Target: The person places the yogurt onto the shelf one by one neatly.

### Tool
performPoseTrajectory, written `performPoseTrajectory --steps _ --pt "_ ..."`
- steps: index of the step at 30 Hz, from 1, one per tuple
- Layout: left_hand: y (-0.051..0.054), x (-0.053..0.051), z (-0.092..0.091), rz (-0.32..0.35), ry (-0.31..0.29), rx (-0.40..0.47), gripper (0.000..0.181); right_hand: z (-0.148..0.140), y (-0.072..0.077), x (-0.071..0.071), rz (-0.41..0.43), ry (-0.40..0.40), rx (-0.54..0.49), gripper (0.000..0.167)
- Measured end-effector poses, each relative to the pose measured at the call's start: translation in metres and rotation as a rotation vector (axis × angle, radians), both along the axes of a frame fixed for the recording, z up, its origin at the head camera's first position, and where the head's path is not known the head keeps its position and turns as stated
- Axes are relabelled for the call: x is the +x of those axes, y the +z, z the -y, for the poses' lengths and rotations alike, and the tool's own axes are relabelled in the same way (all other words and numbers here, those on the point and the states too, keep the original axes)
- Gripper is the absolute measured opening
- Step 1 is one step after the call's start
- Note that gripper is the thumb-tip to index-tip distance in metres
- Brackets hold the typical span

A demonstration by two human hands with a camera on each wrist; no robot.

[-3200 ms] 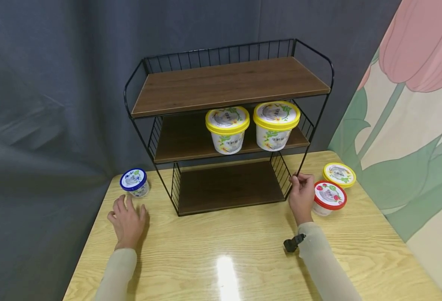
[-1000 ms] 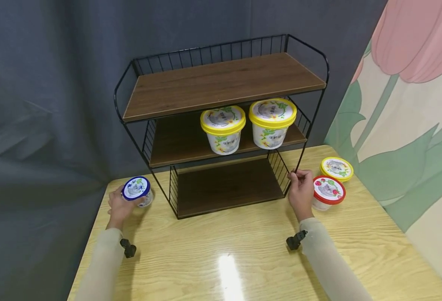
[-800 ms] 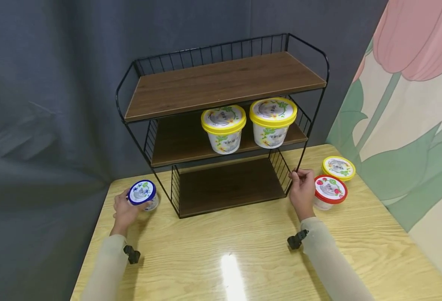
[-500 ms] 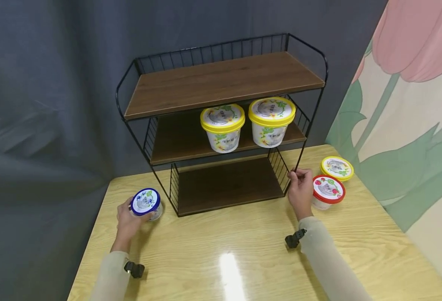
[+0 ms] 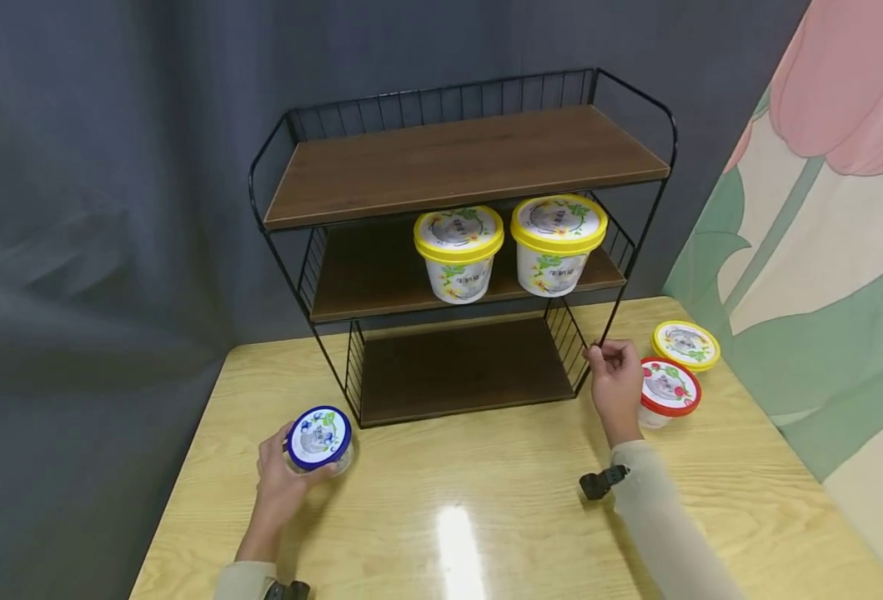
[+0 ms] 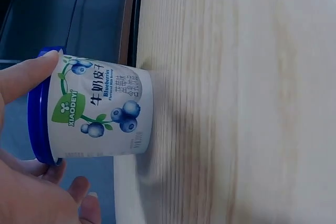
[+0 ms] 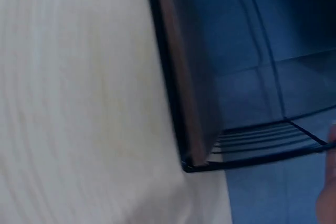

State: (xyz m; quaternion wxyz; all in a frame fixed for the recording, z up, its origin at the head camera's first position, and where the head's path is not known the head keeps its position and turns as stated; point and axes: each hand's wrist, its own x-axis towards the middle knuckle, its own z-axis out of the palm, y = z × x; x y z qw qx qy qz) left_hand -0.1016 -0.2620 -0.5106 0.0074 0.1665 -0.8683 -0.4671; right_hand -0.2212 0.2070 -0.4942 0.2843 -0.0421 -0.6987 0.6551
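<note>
A white cup with a blue lid and blueberry pictures is gripped around its lid by my left hand. In the left wrist view the thumb lies on one side of the lid and fingers curl at the other. The cup's base is close to the wooden table; whether it touches I cannot tell. At the other side, my right hand pinches the front right post of a black wire rack with brown shelves. Only a fingertip shows beside the rack frame in the right wrist view.
Two large yellow-lidded tubs stand on the rack's middle shelf. Right of the right hand are a red-lidded cup and a yellow-lidded cup. A dark curtain hangs behind the table.
My left hand reached the blue-lidded cup, took hold of it, and brought it nearer and to the right. The right hand has stayed on the rack post.
</note>
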Motion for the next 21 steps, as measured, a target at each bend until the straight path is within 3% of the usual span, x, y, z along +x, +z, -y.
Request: performPoseTrajectory --steps 6,9,15,21 --pt "0.006 0.002 -0.009 -0.005 -0.034 0.010 0.109 -0.007 0.017 -0.001 -0.086 0.026 -0.047 0.024" --pt "0.008 0.002 -0.011 -0.006 -0.051 0.032 0.109 -0.008 0.021 -0.005 -0.115 0.055 0.026 0.022" --pt "0.009 0.004 -0.009 0.019 -0.090 0.076 0.120 -0.009 0.015 -0.008 -0.059 0.012 0.264 0.016" --pt "-0.001 0.011 -0.011 -0.017 -0.065 0.146 0.113 -0.012 0.006 -0.008 -0.031 -0.003 0.342 0.017"
